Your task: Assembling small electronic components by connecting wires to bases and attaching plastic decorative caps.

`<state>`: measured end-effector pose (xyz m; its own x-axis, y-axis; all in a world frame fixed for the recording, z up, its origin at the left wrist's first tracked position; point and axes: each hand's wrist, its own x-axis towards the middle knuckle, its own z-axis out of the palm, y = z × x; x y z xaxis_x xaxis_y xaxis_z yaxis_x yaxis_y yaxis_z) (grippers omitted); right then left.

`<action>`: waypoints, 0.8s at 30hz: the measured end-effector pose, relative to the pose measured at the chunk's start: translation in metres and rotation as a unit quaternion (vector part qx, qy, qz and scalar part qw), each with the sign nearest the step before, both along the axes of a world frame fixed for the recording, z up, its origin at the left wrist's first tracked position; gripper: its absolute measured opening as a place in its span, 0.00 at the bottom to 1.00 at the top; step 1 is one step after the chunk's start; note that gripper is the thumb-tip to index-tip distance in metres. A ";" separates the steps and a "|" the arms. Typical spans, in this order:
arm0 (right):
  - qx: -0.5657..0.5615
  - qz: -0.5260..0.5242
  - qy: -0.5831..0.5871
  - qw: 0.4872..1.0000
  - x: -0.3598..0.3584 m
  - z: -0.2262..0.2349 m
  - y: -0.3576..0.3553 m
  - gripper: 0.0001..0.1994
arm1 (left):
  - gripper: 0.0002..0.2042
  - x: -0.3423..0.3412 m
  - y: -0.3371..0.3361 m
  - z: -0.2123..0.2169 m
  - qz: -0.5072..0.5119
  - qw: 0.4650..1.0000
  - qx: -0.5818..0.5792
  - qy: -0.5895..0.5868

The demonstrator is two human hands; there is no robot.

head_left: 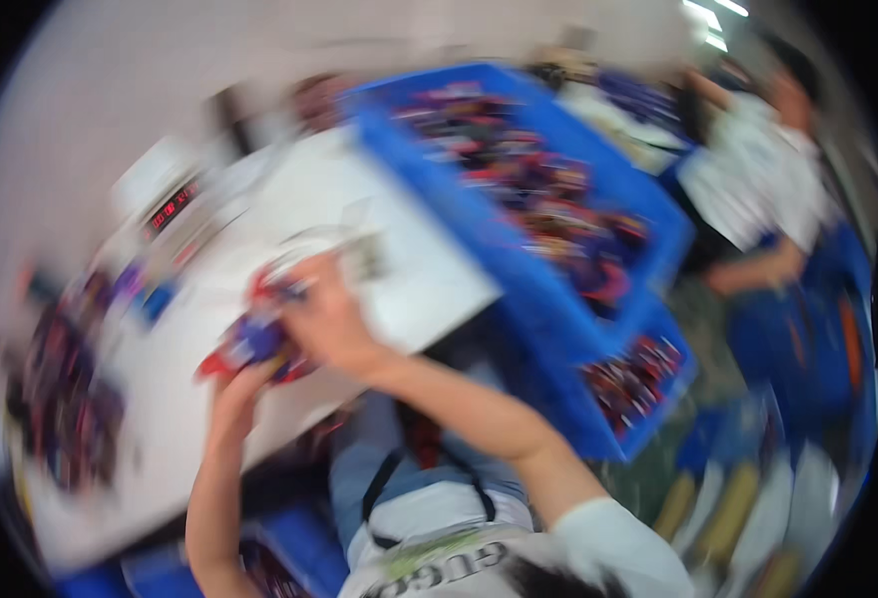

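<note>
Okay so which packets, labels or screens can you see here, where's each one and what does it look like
Small packet: held in both hands over the white table; red and blue, blurred.
Display: on a white device at the table's far left; small dark panel with red glowing digits.
Loose packets: fill the upper blue crate, to the right; red, blue and dark.
More packets: in the lower blue crate; same colours.

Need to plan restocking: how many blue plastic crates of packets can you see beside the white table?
2. One large blue plastic crate sits at the table's right edge; a second blue crate lies lower, partly under it. Motion blur may hide others.
</note>
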<state>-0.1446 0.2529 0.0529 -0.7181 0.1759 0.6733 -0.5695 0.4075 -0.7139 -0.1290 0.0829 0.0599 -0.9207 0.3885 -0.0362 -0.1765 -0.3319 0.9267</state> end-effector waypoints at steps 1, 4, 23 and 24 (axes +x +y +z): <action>-0.100 0.082 -0.138 0.982 0.008 0.010 -0.009 0.15 | 0.22 0.010 -0.005 0.003 0.017 1.000 0.008 -0.012; 0.059 0.091 -0.053 0.993 0.027 0.042 -0.025 0.12 | 0.18 0.041 -0.019 0.009 0.076 0.990 0.121 -0.012; 0.279 0.136 -0.109 0.945 0.025 -0.046 -0.060 0.15 | 0.12 0.001 -0.386 0.079 0.511 0.849 0.048 0.126; 0.284 0.126 -0.092 0.946 0.023 -0.050 -0.059 0.15 | 0.12 -0.023 -0.403 0.082 0.523 0.842 0.048 0.125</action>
